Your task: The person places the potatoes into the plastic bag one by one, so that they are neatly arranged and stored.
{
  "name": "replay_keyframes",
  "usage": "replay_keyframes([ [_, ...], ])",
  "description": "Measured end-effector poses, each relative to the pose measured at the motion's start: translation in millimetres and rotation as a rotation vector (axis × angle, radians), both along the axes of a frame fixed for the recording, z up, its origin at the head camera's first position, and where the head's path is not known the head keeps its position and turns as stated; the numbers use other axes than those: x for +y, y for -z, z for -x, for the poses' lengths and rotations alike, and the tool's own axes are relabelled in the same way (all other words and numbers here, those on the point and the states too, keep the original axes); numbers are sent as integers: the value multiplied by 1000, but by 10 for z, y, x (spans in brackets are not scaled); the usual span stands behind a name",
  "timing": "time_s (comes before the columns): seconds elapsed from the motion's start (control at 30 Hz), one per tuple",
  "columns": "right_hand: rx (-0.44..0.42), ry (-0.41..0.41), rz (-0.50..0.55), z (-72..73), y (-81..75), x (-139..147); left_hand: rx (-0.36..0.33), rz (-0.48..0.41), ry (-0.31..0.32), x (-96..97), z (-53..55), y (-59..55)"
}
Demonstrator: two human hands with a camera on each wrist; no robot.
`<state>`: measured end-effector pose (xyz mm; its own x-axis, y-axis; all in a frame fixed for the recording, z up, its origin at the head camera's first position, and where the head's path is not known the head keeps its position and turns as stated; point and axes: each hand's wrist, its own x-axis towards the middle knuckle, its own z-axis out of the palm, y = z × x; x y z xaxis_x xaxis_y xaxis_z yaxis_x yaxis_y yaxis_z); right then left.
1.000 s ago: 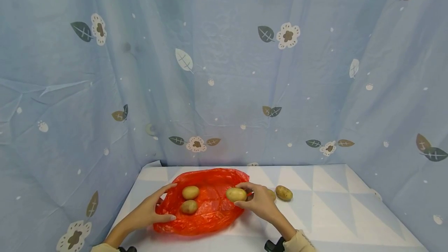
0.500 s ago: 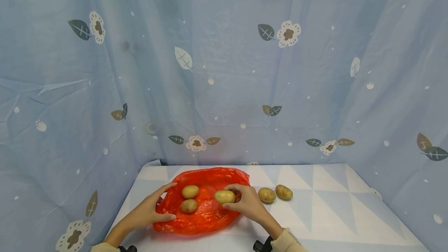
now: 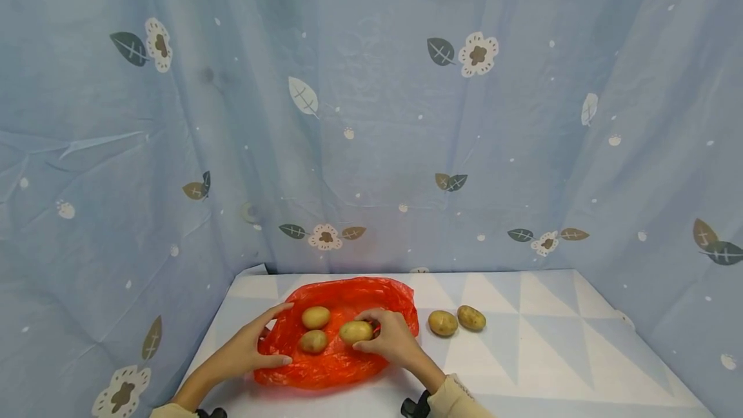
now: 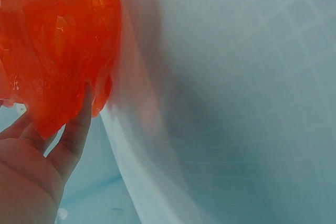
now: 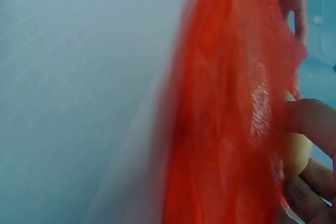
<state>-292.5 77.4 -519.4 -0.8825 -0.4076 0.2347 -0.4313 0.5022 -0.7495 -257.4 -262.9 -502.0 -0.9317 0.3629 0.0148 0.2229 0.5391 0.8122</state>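
Note:
A red plastic bag [image 3: 313, 373] lies spread wide on the table, mouth upward. Two potatoes, a yellow one [image 3: 316, 317] and a browner one [image 3: 313, 342], sit in its left half. My left hand [image 3: 249, 344] holds the bag's left edge, thumb and forefinger spread over the rim; in the left wrist view its fingers [image 4: 76, 129] lie against the red film. Over the right half of the bag, my right hand [image 3: 389, 338] pinches a third potato [image 3: 355, 333] between thumb and fingers. The right wrist view shows this potato [image 5: 297, 153] partly behind the film.
Two more potatoes, one [image 3: 443, 323] nearer the bag and one [image 3: 471, 318] farther right, rest side by side on the patterned tabletop [image 3: 551, 353]. A blue printed curtain [image 3: 371, 147] hangs behind the table and along both sides.
My right hand has carried its potato leftward over the bag, closer to the two inside. The nearer potato on the table has come into full view. My left hand stays in place.

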Motion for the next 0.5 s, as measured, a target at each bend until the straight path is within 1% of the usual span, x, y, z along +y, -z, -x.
replay_keyframes([
  [0.1,-11,-8,-3,11,31,-67,13,2,6,-5,-3,0],
  [0.27,-29,-34,-39,-12,93,-176,16,7,10,-12,-9,40],
  [0.4,-40,-43,-74,-42,107,-256,12,6,6,-19,8,64],
  [0.5,-56,-57,-79,-75,96,-313,8,7,3,-25,25,60],
])
